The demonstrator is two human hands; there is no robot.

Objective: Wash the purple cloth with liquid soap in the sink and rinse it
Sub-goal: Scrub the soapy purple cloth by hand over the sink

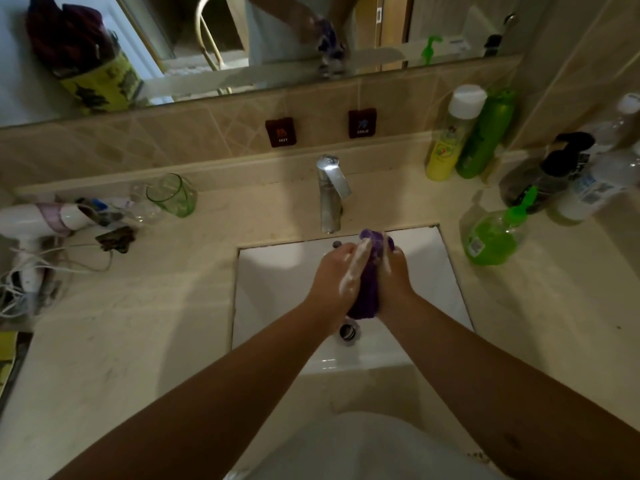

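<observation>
Washing: two hands squeeze one purple cloth (367, 275) between them over the sink (277, 271).
Left hand (334, 278): fingers curled round the cloth's left side, white lather along their edge.
Right hand (394, 275): fingers curled round the cloth's right side, a streak of lather on them.
Cloth: bunched into an upright wad, held above the basin, just below the faucet (330, 192) spout and above the drain (347, 331).
Sink: one white rectangular basin set in the beige counter (156, 306).
Soap: one green pump bottle (493, 237) on the counter right of the basin.
Wall tags: two, reading HOT (280, 132) and COLD (362, 123).
Back-right bottles: one yellow bottle (446, 140) and one green bottle (485, 136), touching; further bottles beyond, blurred, count unclear.
Left counter: one green glass (173, 195), one white hair dryer (38, 223).
</observation>
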